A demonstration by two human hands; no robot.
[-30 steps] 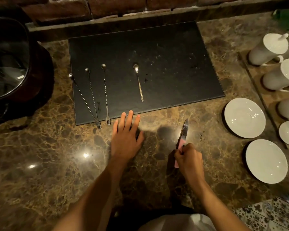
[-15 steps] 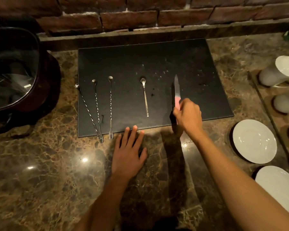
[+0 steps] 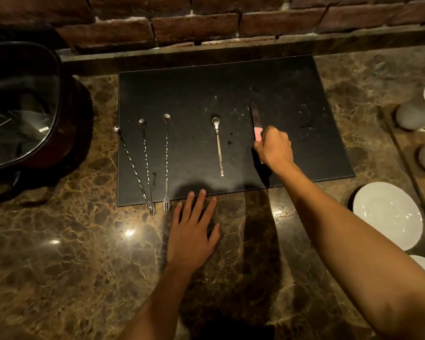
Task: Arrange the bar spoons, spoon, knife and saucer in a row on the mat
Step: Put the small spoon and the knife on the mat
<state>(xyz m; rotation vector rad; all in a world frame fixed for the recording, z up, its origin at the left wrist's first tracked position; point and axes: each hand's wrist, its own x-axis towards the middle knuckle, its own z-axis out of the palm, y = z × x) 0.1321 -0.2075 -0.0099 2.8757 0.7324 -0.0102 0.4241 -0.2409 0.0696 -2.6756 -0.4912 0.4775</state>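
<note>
Far to the left of my right grip, three bar spoons lie on the black mat [image 3: 280,77]: the outermost bar spoon [image 3: 133,165] slants, bowl at the mat's left edge and fork end crossing toward its neighbour, while the second bar spoon [image 3: 146,163] and third bar spoon [image 3: 166,160] run nearly straight away from me, their fork tips hanging off the near edge onto the desk [image 3: 59,253]. My left hand [image 3: 193,239] lies flat and spread on the desk, fingertips just at the mat's near edge, holding nothing. Between it and my right grip lies the spoon [image 3: 218,146], bowl away from me, parallel to the bar spoons.

My right hand [image 3: 274,149] is closed around the pink handle of the knife [image 3: 255,119], blade pointing away from me, long axis in line with the spoon. I think the blade is already resting on the mat, though shadow makes that hard to judge.

What matters next lies to the right of this grip and nearer me: the saucer [image 3: 388,214], off the mat on the desk, so my right hand is the closer one. The open stretch of mat just right of the knife is where it should go.
</note>
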